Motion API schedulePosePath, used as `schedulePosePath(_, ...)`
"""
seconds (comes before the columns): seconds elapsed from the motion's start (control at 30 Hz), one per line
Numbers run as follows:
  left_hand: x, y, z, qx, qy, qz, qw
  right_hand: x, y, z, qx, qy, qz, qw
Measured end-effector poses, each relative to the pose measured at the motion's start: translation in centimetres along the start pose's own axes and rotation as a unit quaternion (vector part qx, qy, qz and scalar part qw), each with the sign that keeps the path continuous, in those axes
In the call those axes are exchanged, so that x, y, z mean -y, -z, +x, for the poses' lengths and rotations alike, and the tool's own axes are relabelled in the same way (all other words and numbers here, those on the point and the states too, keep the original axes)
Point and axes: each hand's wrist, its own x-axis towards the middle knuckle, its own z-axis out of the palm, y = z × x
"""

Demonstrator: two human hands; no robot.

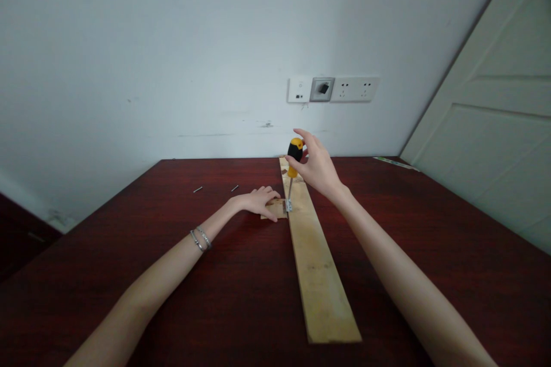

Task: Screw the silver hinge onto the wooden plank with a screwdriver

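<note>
A long pale wooden plank (318,264) lies lengthwise on a dark red table (172,275). A small wooden block (275,209) sits against the plank's left edge, with a small metal hinge (288,205) across the joint. My left hand (258,202) rests flat on the block, fingers together, pressing it down. My right hand (316,167) grips the yellow and black handle of a screwdriver (294,157), which stands upright with its tip on the hinge.
Two loose screws (198,189) (235,188) lie on the table left of my left hand. A white wall with a row of sockets (333,89) stands behind the table. A white door (495,126) is at the right. A thin strip (396,163) lies at the far right table edge.
</note>
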Motion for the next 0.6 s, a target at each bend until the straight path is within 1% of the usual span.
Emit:
schedulePosePath(0.17,-0.1,0.0,0.0,0.0,0.002,-0.001,1.0,0.7,0.3,-0.2,0.014,0.015,-0.046,0.999)
schedulePosePath(0.3,0.0,-0.1,0.0,-0.001,0.0,0.0,1.0,0.6,0.2,-0.3,0.013,0.012,-0.062,0.998)
schedulePosePath(0.53,0.2,-0.3,0.1,0.003,-0.001,0.011,1.0,-0.3,-0.3,0.0,-0.001,0.012,-0.006,1.0)
schedulePosePath(0.6,0.1,-0.2,0.1,0.002,-0.001,0.009,1.0,-0.3,-0.3,0.0,0.004,0.02,0.002,1.0)
